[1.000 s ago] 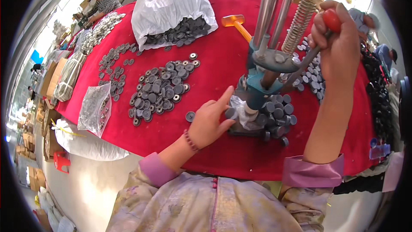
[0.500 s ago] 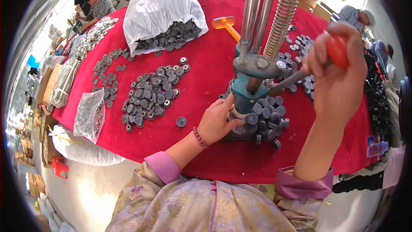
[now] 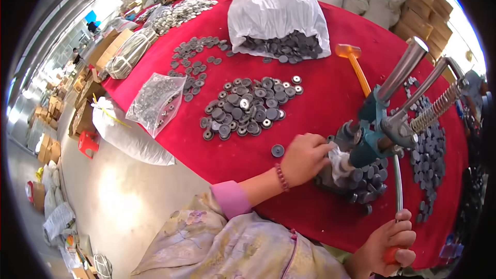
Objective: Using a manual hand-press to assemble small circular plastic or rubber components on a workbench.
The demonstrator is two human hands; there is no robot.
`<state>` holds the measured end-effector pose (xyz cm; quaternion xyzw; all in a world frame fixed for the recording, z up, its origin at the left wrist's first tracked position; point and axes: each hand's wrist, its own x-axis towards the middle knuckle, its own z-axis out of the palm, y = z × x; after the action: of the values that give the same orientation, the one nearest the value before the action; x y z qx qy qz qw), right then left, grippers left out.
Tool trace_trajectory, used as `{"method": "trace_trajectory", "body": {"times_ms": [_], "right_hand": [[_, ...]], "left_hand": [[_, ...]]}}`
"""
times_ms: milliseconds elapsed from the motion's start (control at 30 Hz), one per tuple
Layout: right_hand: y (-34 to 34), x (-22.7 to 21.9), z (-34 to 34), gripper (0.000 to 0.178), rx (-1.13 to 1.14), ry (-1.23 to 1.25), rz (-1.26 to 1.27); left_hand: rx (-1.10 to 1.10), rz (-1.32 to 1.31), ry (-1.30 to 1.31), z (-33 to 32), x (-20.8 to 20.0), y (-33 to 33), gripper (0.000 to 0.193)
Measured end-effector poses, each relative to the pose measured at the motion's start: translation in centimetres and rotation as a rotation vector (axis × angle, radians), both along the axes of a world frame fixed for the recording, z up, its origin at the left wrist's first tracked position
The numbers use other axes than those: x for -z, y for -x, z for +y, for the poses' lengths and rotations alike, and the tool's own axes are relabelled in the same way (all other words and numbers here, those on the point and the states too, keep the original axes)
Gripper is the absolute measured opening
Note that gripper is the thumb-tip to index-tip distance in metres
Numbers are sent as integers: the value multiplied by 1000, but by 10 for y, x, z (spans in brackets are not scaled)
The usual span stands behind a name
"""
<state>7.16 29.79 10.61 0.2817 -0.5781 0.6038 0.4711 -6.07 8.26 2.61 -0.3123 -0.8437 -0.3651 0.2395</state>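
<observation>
A teal hand press (image 3: 368, 144) with steel columns and a coil spring (image 3: 436, 107) stands on the red-covered table. My right hand (image 3: 390, 243) is wrapped round the red knob of its lever (image 3: 398, 183), which points down toward me. My left hand (image 3: 306, 159), with a beaded bracelet at the wrist, reaches to the lower part of the press. Its fingers are pinched beside a white wrapping (image 3: 339, 165); whatever they hold is hidden. Round dark grey caps (image 3: 369, 181) are heaped at the press base, and a single grey cap (image 3: 277, 150) lies left of my left hand.
More grey caps with metal centres (image 3: 248, 106) form a pile at mid-table. Behind it a white sack (image 3: 276, 8) spills grey pieces. An orange mallet (image 3: 354, 64) lies near the press. A clear bag of small metal parts (image 3: 156, 104) rests at the left edge. People work beyond.
The view has swung left, so the press appears farther right. My right hand has pulled the lever down toward me. My left hand stays at the lower press, its fingers now more curled.
</observation>
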Motion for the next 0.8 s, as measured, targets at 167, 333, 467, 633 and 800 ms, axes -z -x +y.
{"method": "trace_trajectory", "body": {"times_ms": [167,333,467,633,800], "right_hand": [[-17,5,1,12,348,-33,-232],[-12,-3,-4,14,144,48,-163],[2,-1,-4,29,5,36,62],[2,2,2,29,-52,8,75],[0,0,-3,22,53,76,22]], "left_hand": [[-574,-102,386,-88,-1,-1,26],[-555,-42,488,-127,23,-2,37],[-401,-21,529,-116,23,-24,40],[-225,-227,129,-144,29,-35,41],[-332,-410,-179,-155,18,-27,28]]}}
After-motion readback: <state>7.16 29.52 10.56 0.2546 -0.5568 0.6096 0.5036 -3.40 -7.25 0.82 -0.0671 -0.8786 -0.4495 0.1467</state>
